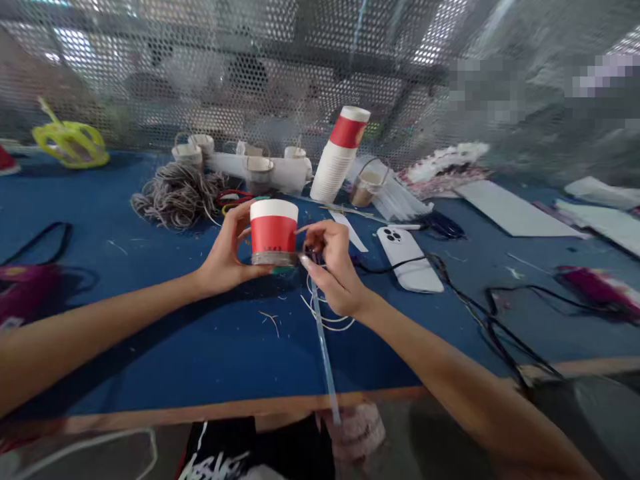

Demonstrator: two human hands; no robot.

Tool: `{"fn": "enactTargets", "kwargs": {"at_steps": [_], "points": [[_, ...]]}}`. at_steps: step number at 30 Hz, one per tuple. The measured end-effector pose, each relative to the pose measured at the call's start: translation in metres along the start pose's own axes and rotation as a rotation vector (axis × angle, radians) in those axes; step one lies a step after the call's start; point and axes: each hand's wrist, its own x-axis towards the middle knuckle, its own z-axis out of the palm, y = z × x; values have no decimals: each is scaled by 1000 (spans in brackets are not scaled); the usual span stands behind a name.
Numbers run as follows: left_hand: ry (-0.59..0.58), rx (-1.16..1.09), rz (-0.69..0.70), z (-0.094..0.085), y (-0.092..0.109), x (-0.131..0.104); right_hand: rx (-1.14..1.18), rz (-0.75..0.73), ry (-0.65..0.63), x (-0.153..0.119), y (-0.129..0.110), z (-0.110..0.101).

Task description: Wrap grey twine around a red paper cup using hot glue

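My left hand (pixel 225 257) is wrapped around a red and white paper cup (pixel 273 230), raised above the blue table. Grey cord (pixel 273 259) circles the cup's lower edge. At the cup's right side, my right hand (pixel 333 267) has thumb and fingers pinched together where the cord reaches them. Something dark under its fingers is too hidden to name. A translucent stick (pixel 324 347) runs from below this hand past the table's front edge. Loops of thin white string (pixel 335 325) lie beneath it.
Behind are a pile of grey cord (pixel 175 193), small cord-wrapped cups (pixel 260 172) and a leaning stack of paper cups (pixel 334 163). To the right are a white phone (pixel 410 260), black cables (pixel 470 307) and white sheets (pixel 520 210). A yellow basket (pixel 73 143) stands far left.
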Motion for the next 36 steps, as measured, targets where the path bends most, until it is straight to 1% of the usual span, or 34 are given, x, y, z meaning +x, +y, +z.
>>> {"fn": "enactTargets", "kwargs": {"at_steps": [3,6,11,17,21,25,36], "points": [[11,1,25,0,-2,0,-31,46,32,1,2,2],[21,13,50,0,-3,0,-47,61,54,2,1,4],[22,28,72,0,-3,1,-52,17,51,2,0,5],[6,22,54,-1,-2,1,-95,-55,49,2,2,5],[20,7,41,0,0,1,-117,-51,52,2,4,6],[21,2,38,0,0,1,-96,-81,81,1,5,8],[1,21,81,-2,0,3,-76,-100,67,2,6,10]]}}
